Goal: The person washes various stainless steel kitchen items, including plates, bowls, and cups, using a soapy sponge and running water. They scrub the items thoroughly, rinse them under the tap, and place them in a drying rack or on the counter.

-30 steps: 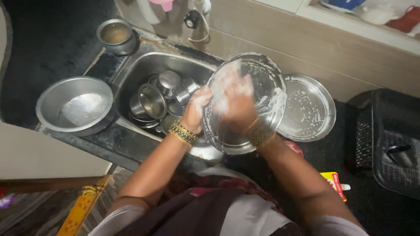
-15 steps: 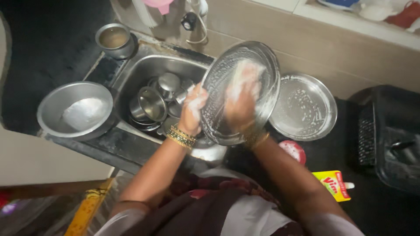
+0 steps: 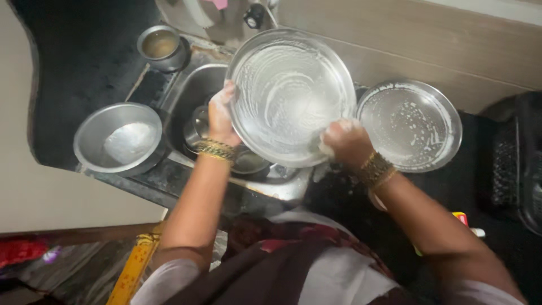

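Soapy steel plate (image 3: 291, 96) held tilted above the sink (image 3: 186, 93), centre-top of the frame, inner face streaked with white suds and turned toward the camera. Left hand (image 3: 221, 116) clamped on the plate's left rim, fingers behind it, thumb side forward, gold bangles (image 3: 215, 149) at the wrist. Right hand (image 3: 345, 142) closed at the plate's lower right rim, foamy, pressed against the edge; what lies inside the fist too hidden by suds to tell. More bangles on that wrist, right of centre.

Below the plate, in the sink basin, small steel vessels (image 3: 199, 127) partly hidden by the left hand and the plate. Just right of the held plate, a second plate (image 3: 415, 127) lying flat on the dark counter, spotted with foam, its left rim overlapped by the held one. Left of the sink, a wide steel bowl (image 3: 119, 138) on the counter edge, white residue inside. Upper left, a small pot (image 3: 161, 46) with brownish liquid, beside the sink corner. Tap (image 3: 257, 14) at the top edge, above the plate. Far right, a dark dish rack (image 3: 516, 158), cut by the frame. Lower right, a yellow and red packet (image 3: 462, 219) peeking from behind the right forearm.
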